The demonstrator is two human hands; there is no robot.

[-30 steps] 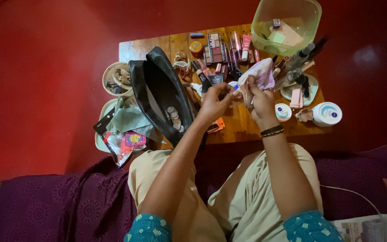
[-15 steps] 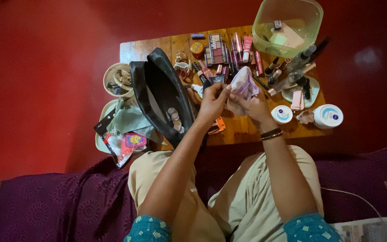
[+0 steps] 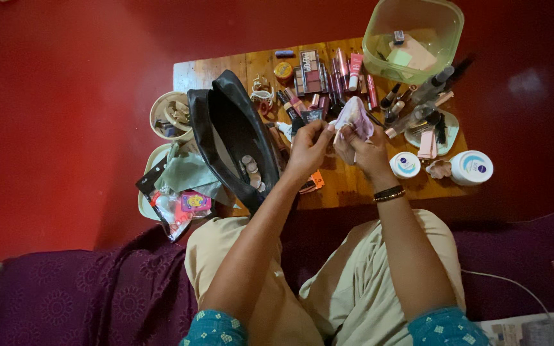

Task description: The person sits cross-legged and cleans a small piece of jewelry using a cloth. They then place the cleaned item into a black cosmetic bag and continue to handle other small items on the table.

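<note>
holding a crumpled pale cloth (image 3: 356,115) above the table (image 3: 347,182), right hand (image 3: 365,150) closed around its lower end, bunch rising up and away from the palm. left hand (image 3: 308,146) pinching the cloth's near edge, touching from the left. lying just left: open black bag (image 3: 232,138). sitting right: white jar (image 3: 404,164).

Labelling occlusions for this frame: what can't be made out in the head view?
- Pale pink crumpled cloth: lower part hidden by the right hand and left hand; what it is stays unclear.
- Open black zip bag: interior dark, only a few small round items show.
- Clear green plastic tub: top rim cut off by the frame edge.
</note>
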